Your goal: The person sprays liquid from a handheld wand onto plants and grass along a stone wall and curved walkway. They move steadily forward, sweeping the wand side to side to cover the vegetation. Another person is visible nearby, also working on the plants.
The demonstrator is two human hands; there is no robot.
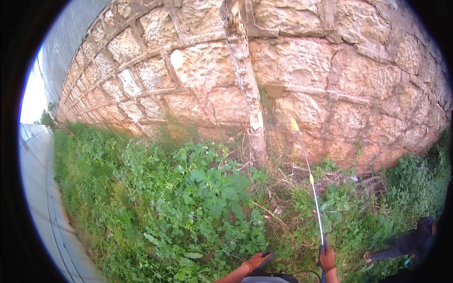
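Observation:
My right hand (327, 259), in an orange and dark work glove, grips the dark handle of a long sprayer lance (317, 205). The thin pale lance reaches up and away over the weeds, with a yellow collar partway along. Its yellow nozzle end (294, 124) shows against the lower part of the stone wall (297, 63). A dark hose (308, 271) curves near my body below the handle. My left hand (259, 260), gloved alike, is held low in front of my body above leafy weeds (198, 198). Its fingers point right; whether they close on anything is unclear.
A bare tree trunk (247, 81) stands against the wall. Dry twigs and bits of litter (277, 211) lie near its base. Another person (412, 240) in dark clothes is at the lower right. A pale paved strip (46, 198) borders the weeds at left.

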